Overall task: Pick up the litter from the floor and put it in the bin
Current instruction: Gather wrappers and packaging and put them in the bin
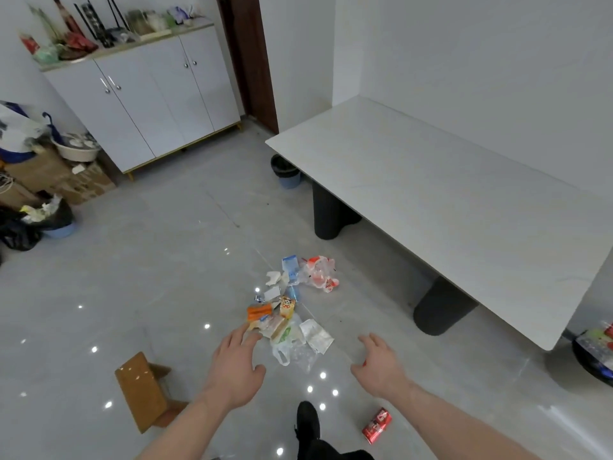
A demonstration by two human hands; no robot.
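So your left hand [236, 366] and right hand [381, 363] both reach forward over the floor [149, 277] with fingers spread and relaxed, and neither grips anything. Take the litter pile [292, 310] as your landmark: your left fingertips sit just at its near edge, next to the orange wrapper [259, 312], while your right hand hovers to the right of the pile, apart from it. The pile itself looks untouched, with wrappers, torn paper, a clear plastic bag [293, 351] and a red-and-white bag [321, 273] at its far end all lying on the tiles. Nearer to you than the pile, by your right forearm, a red can [377, 425] lies on its side. The bin [286, 171], blue with a dark liner, stands well beyond the pile, tucked at the far corner of the white surface [447, 200]; what is inside it is hidden. Judging from this, nothing is collected yet: the whole pile and the can are left, and each load needs carrying across to that bin.
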